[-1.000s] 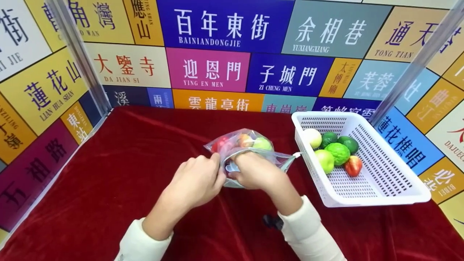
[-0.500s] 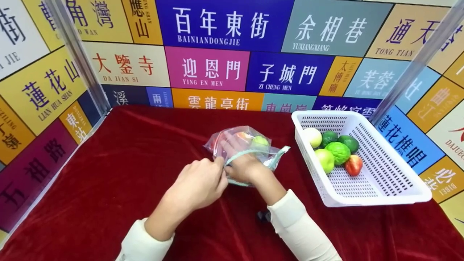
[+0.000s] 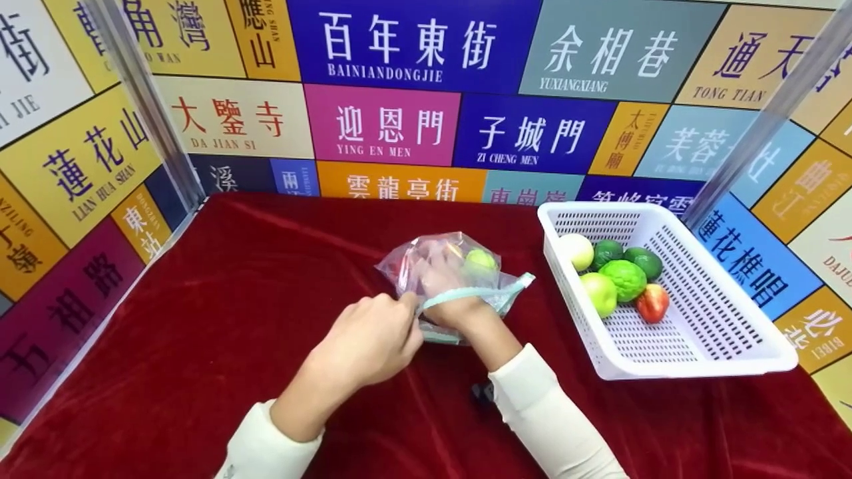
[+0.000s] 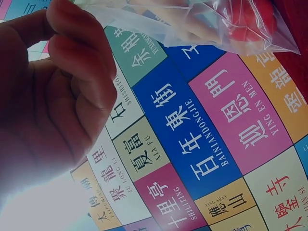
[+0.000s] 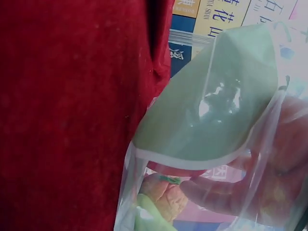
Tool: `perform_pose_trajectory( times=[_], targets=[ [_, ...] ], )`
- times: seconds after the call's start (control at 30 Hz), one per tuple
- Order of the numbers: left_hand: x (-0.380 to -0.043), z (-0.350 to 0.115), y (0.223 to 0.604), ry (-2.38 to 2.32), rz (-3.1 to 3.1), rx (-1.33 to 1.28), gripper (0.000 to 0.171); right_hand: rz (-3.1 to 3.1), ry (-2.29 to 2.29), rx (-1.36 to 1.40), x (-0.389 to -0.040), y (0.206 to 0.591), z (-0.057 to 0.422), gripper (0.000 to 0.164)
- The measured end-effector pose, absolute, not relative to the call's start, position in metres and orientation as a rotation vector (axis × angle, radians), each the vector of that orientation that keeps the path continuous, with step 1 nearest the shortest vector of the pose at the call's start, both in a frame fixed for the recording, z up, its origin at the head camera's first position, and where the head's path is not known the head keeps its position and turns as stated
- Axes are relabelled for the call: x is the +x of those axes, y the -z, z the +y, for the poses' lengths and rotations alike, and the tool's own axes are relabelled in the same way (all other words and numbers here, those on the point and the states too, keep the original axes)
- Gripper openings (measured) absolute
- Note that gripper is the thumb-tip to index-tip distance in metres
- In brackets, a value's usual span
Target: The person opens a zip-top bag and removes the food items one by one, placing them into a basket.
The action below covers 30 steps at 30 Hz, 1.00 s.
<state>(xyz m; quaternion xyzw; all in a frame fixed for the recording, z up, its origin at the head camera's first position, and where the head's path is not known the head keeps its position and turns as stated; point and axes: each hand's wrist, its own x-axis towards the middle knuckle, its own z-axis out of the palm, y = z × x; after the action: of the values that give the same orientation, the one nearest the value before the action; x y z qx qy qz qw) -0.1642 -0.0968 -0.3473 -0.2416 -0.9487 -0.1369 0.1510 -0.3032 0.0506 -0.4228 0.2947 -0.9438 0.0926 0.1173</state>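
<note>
A clear zip bag (image 3: 509, 293) with a pale green strip at its mouth lies mid-table. Through its film show a red fruit (image 3: 399, 266), a green fruit (image 3: 479, 261) and, in the right wrist view, an orange-pink fruit (image 5: 171, 199). My left hand (image 3: 363, 339) pinches the left side of the bag's mouth; its curled fingers (image 4: 82, 57) show in the left wrist view. My right hand (image 3: 452, 309) reaches inside the bag past the wrist end of the palm. Its fingers (image 5: 207, 190) stretch toward the orange-pink fruit, partly blurred by the plastic.
To the right stands a white slotted basket (image 3: 705, 369). Several fruits sit at its left end, among them a green apple (image 3: 598, 295), a bumpy green fruit (image 3: 624, 279) and a red-yellow fruit (image 3: 653, 303). Red velvet cloth (image 3: 266, 279) covers the table; a sign-printed wall (image 3: 406, 126) rises behind.
My right hand has moved from the bag's mouth deeper inside, among the fruits, its fingers stretching forward. The left hand keeps its pinch on the bag's edge. The basket's fruits have not moved.
</note>
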Motion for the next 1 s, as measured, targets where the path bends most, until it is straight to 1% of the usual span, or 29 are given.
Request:
perform_pose_trajectory(
  times=[0.07,0.13,0.27,0.33,0.37,0.47,0.57,0.67,0.83,1.0],
  targets=[
    [-0.164,-0.097,0.347,0.396,-2.727,-0.696,0.013,-2.765,-0.297,0.85,-0.303,0.421,0.051,0.046],
    [-0.164,-0.097,0.347,0.396,-2.733,-0.697,0.014,-2.773,-0.313,0.85,-0.305,0.421,0.052,0.05],
    [-0.164,-0.098,0.345,0.396,-2.738,-0.693,0.014,-2.761,-0.403,0.907,-0.31,0.418,0.054,0.03],
    [-0.164,-0.099,0.344,0.398,-2.735,-0.69,0.014,-2.763,-0.448,0.948,-0.309,0.415,0.058,0.028],
    [-0.164,-0.1,0.344,0.401,-2.734,-0.688,0.014,-2.773,-0.456,0.97,-0.308,0.412,0.059,0.029],
    [-0.164,-0.103,0.342,0.409,-2.737,-0.678,0.015,-2.845,-0.437,1.001,-0.3,0.4,0.067,0.041],
    [-0.164,-0.105,0.341,0.416,-2.748,-0.65,0.016,-2.92,-0.355,0.97,-0.29,0.386,0.075,0.051],
    [-0.164,-0.107,0.339,0.42,-2.767,-0.62,0.016,-2.989,-0.379,0.944,-0.28,0.374,0.081,0.049],
    [-0.164,-0.109,0.337,0.424,-2.769,-0.603,0.015,-3.08,-0.473,0.953,-0.271,0.361,0.086,0.056],
    [-0.164,-0.109,0.335,0.424,-2.777,-0.596,0.014,-3.089,-0.445,0.975,-0.265,0.352,0.088,0.053]
  ],
)
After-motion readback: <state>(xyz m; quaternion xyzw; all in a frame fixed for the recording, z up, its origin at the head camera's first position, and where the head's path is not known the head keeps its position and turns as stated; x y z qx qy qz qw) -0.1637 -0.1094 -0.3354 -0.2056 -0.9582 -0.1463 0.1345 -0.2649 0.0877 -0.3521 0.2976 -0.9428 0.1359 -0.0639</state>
